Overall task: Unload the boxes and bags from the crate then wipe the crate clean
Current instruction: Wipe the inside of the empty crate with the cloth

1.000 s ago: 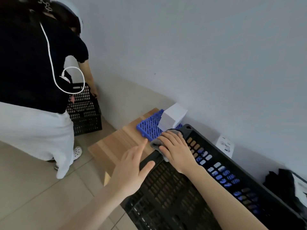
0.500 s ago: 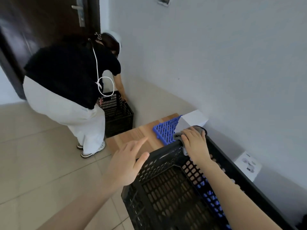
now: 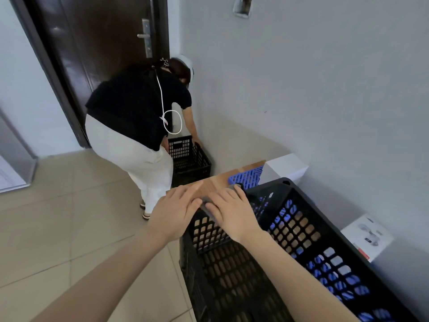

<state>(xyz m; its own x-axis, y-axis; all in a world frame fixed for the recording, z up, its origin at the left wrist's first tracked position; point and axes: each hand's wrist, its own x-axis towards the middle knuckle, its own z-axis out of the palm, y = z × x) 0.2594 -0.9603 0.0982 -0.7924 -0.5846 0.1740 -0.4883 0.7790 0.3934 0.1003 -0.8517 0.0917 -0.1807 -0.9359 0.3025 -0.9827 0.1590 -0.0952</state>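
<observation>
Nearest, two bare forearms are stretched forward over a black lattice crate point(image 3: 301, 228), which is set along the grey wall at the lower right. Wood and blue plastic are seen through its holes. The right hand point(image 3: 232, 212) is laid flat on the crate's far rim with its fingers straight. A grey cloth point(image 3: 204, 204) is pressed beneath it against the rim, and only blurred edges of the cloth are shown. The left hand point(image 3: 176, 211) is held just beside it at the rim's left corner, fingers straight and relaxed and curled round nothing. Whether it is touching the crate cannot be told. The two hands are kept close together.

Beyond the rim a wooden tabletop point(image 3: 216, 182) is seen. A blue slatted panel point(image 3: 246, 176) is laid on it, with a white box point(image 3: 284, 168) just beside the crate's far corner. A printed white box point(image 3: 366, 235) is seen between the crate and the wall. Farther off, a second black crate point(image 3: 190, 156) on the tiled floor is held by another person point(image 3: 130, 112), who is bent over before a dark door point(image 3: 104, 43).
</observation>
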